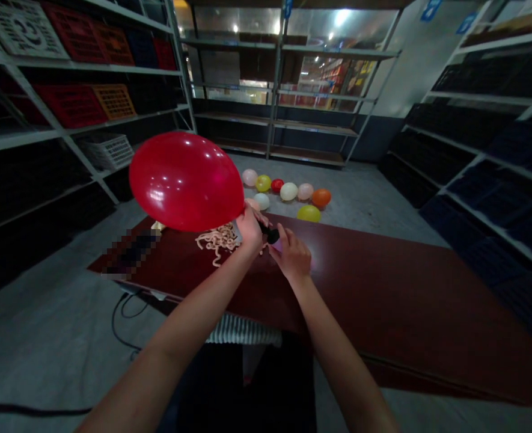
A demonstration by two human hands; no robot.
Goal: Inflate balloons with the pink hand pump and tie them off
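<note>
My left hand [249, 227] is closed around the neck of a large inflated red balloon [187, 181], which bulges out to the left above the table [374, 282]. My right hand [293, 254] grips a small purple object with a black end [273, 237]. That black end points toward the left hand, close to its fingers; whether it touches the balloon's mouth is hidden. Beneath the balloon and left wrist, a loose heap of curly beige uninflated balloons [220, 240] lies on the dark red tabletop.
Several inflated balloons [288, 192] rest on the floor beyond the table. A blurred-out item [133, 252] lies at the table's left end. Black cables [124, 325] hang at the left. Shelves with crates [71, 105] stand left, with racks [272, 114] behind and more shelving at right.
</note>
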